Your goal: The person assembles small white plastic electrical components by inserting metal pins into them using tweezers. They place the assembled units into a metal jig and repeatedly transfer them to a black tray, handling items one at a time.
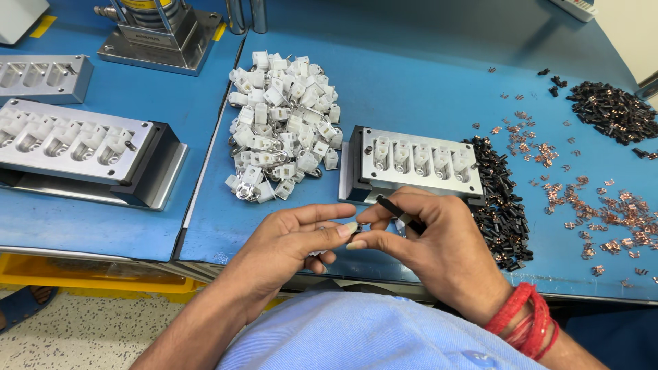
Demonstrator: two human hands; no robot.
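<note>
The blue worktable filled nearly the whole view, two tops butted together along a seam, with a strip of speckled floor showing below its near edge. Take the small metal fixture block in the middle as the marker. Far to its left lay a larger metal fixture loaded with white parts, and beyond that one, at the table's left edge, a third, empty metal tray: three fixtures in all. Behind and left of the marker stood a grey press base. Just left of the marker sat one big heap of white plastic housings, too many to count. Touching the marker's right side ran a band of small black clips; a second black pile lay well off to the right at the back. Between those and to the near right, copper-coloured contacts were scattered loose. The marker itself showed five pockets, each filled white. Right in front of it the two hands met: the left hand pinched a tiny part at its fingertips, mostly hidden, and the right hand, red threads at the wrist, was closed around a slim dark tool pointed at that part.
</note>
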